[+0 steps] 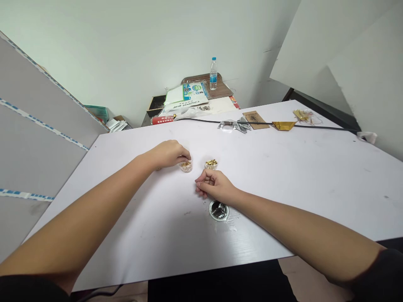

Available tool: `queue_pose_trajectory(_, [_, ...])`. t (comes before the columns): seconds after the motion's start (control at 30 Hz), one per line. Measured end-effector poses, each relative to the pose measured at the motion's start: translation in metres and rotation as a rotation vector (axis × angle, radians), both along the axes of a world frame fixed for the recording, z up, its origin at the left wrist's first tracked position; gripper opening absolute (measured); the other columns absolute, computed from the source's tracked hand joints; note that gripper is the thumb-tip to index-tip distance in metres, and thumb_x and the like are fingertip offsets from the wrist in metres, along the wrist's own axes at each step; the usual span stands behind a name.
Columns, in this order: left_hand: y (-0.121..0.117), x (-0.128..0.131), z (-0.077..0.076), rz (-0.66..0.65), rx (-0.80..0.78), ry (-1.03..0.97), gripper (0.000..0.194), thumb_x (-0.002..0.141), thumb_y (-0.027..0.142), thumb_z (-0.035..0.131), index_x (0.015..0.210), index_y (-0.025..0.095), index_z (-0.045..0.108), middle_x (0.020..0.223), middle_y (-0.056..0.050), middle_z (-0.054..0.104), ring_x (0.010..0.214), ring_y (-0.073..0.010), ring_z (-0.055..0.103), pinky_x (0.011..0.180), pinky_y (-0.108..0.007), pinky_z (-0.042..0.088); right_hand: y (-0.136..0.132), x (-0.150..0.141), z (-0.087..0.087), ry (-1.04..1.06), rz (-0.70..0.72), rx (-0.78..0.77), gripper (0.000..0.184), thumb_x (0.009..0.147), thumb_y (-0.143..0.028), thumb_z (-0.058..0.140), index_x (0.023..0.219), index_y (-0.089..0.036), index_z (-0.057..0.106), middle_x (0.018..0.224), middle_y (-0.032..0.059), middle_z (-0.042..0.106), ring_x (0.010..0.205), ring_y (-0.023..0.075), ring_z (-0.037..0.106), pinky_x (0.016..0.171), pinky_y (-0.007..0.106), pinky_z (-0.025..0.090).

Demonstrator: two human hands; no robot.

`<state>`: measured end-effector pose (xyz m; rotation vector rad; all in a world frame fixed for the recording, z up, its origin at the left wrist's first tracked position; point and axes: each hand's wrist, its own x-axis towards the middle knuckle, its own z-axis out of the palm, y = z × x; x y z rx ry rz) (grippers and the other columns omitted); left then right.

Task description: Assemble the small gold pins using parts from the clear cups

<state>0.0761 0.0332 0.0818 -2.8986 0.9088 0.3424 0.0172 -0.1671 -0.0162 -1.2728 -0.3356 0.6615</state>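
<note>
My left hand (170,153) reaches over a small clear cup (186,168) filled with small gold-coloured metal pieces. Its fingers are pinched together at the cup's rim, and whatever they hold is too small to make out. A second clear cup (210,166) with shiny gold-coloured pieces stands to the right. Just in front of that cup my right hand (217,184) is held with curled fingers, thumb and forefinger close together. Anything between them cannot be made out. Beneath my left wrist, a small object (158,169) is mostly hidden.
A round cable hole (219,210) lies near my right wrist in the white table (151,235). Along the back run a black cable (324,128), a red tube (162,120), bagged metal parts (229,125), brown card (255,120) and a gold packet (283,125). A water bottle (213,75) stands beyond.
</note>
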Motion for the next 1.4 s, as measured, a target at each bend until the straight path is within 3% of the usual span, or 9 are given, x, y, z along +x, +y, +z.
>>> queue_pose_trajectory(0.4, [0.010, -0.004, -0.005, 0.060, -0.171, -0.020, 0.027, 0.092, 0.028, 0.049, 0.108, 0.026, 0.070, 0.103, 0.002, 0.074, 0.083, -0.0150, 0.066, 0.077, -0.025, 0.043, -0.001, -0.001, 0.001, 0.015, -0.001, -0.025, 0.026, 0.072, -0.028, 0.071, 0.081, -0.014, 0.051, 0.069, 0.0020, 0.065, 0.055, 0.0084, 0.059, 0.049, 0.018, 0.048])
queue_pose_trajectory(0.73, [0.016, -0.009, -0.011, 0.139, -0.405, -0.055, 0.018, 0.088, 0.030, 0.054, 0.091, 0.021, 0.070, 0.082, 0.002, 0.074, 0.068, -0.0128, 0.063, 0.070, -0.024, 0.043, -0.001, -0.001, 0.000, 0.009, -0.002, -0.019, 0.028, 0.071, -0.030, 0.071, 0.081, -0.014, 0.051, 0.068, 0.0019, 0.065, 0.054, 0.0083, 0.059, 0.048, 0.019, 0.048])
queue_pose_trajectory(0.93, [0.012, -0.019, -0.013, 0.216, -0.555, -0.076, 0.018, 0.087, 0.033, 0.057, 0.089, 0.019, 0.069, 0.092, -0.001, 0.074, 0.061, -0.0114, 0.058, 0.068, -0.025, 0.043, 0.000, 0.000, 0.000, 0.007, 0.001, 0.000, 0.028, 0.071, -0.030, 0.072, 0.081, -0.014, 0.051, 0.069, 0.0018, 0.065, 0.055, 0.0084, 0.059, 0.049, 0.019, 0.048])
queue_pose_trajectory(1.13, [0.005, -0.036, -0.028, 0.233, -0.748, -0.368, 0.014, 0.087, 0.026, 0.058, 0.083, 0.016, 0.068, 0.086, -0.003, 0.068, 0.062, -0.0109, 0.052, 0.064, -0.025, 0.043, -0.001, 0.000, 0.000, 0.018, -0.007, 0.021, 0.029, 0.071, -0.029, 0.073, 0.083, -0.014, 0.051, 0.069, 0.0015, 0.065, 0.054, 0.0089, 0.060, 0.050, 0.020, 0.049])
queue_pose_trajectory(1.3, [-0.005, -0.046, -0.041, 0.430, -0.869, -0.486, 0.011, 0.085, 0.023, 0.061, 0.079, 0.017, 0.068, 0.083, -0.003, 0.067, 0.062, -0.0109, 0.054, 0.061, -0.026, 0.043, -0.001, 0.002, -0.002, 0.011, -0.006, 0.029, 0.028, 0.072, -0.028, 0.073, 0.085, -0.013, 0.053, 0.069, 0.0021, 0.065, 0.055, 0.0095, 0.060, 0.052, 0.021, 0.050])
queue_pose_trajectory(1.4, [-0.015, -0.061, -0.045, 0.576, -1.182, -0.334, 0.014, 0.088, 0.029, 0.060, 0.083, 0.016, 0.061, 0.079, -0.001, 0.065, 0.048, -0.0069, 0.052, 0.048, -0.022, 0.041, -0.002, 0.002, -0.003, -0.011, -0.002, 0.055, 0.029, 0.074, -0.030, 0.074, 0.086, -0.013, 0.054, 0.071, 0.0026, 0.066, 0.056, 0.0096, 0.061, 0.054, 0.022, 0.050])
